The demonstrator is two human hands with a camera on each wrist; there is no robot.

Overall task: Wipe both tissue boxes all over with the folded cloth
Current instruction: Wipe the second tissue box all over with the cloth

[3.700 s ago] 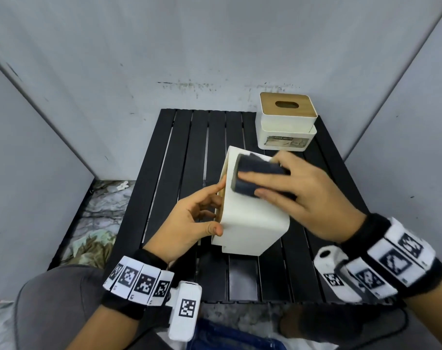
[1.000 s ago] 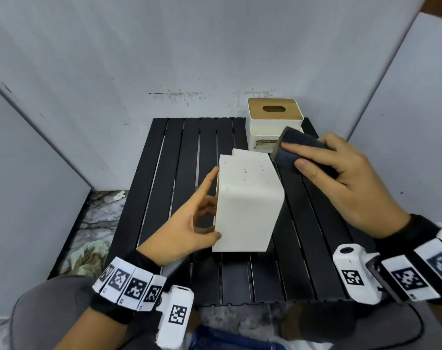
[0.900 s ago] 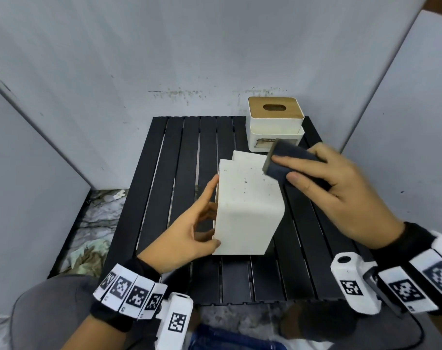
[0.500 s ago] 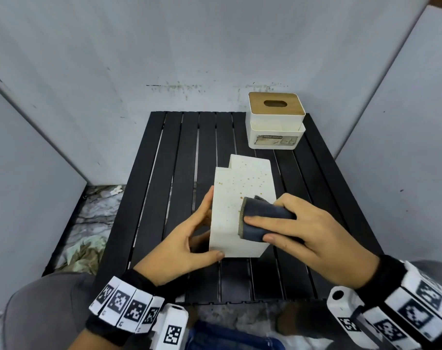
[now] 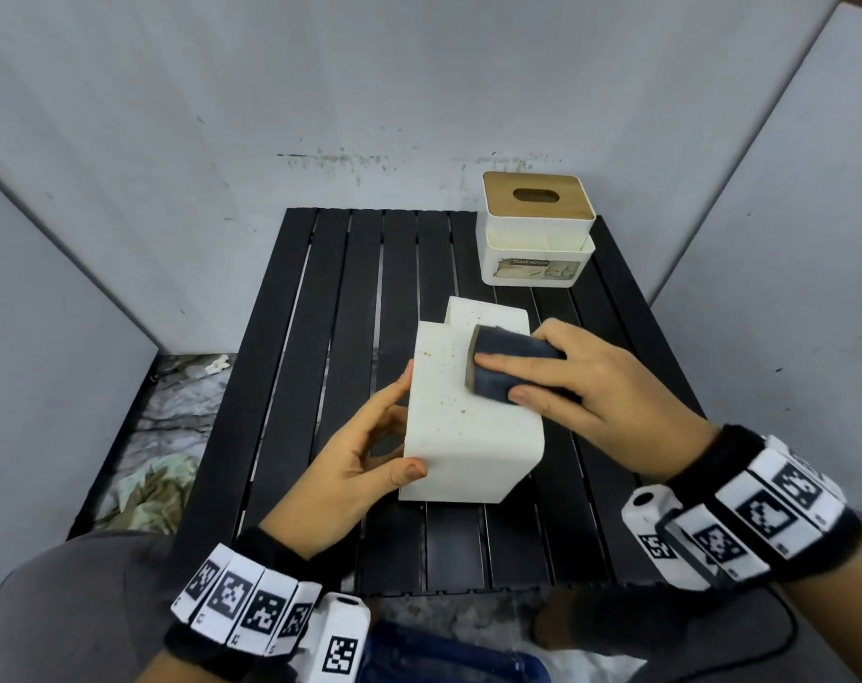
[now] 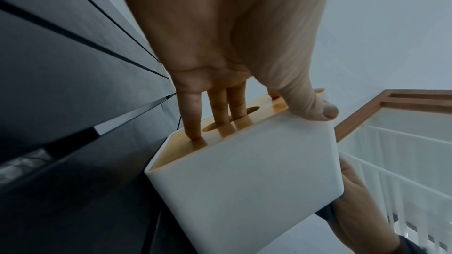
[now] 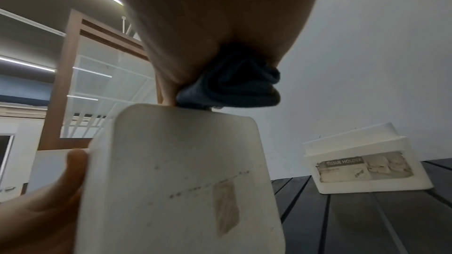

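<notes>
Grey panels close in the black slatted bench [image 5: 320, 362] on three sides, with crumpled sheeting on the floor to the left. Near the middle of the bench a white tissue box [image 5: 473, 436] lies tipped on its side, its speckled underside turned up and its wooden lid facing left.

The left hand [image 5: 355, 465] steadies it: in the left wrist view the fingers [image 6: 193, 115] press straight against the lid and the thumb hooks over the white edge, a bracing grip rather than a clench. The right hand [image 5: 581, 386] grips the folded cloth [image 5: 503, 367], dark blue, with fingers laid over the top of it, and presses it onto the far half of the upturned face.

Half a second ago the cloth sat at the near end of that face; a second ago it was off the far right corner. So the cloth has gone down the face and come back up, a back-and-forth scrub. Brown specks still dot the left part of the face, and the right wrist view shows a smudge on the end wall nearest the person, so I judge this box to be only partly done.

The second tissue box [image 5: 537, 234] stands upright at the far right corner of the bench, well apart from both hands and probably not yet wiped.
</notes>
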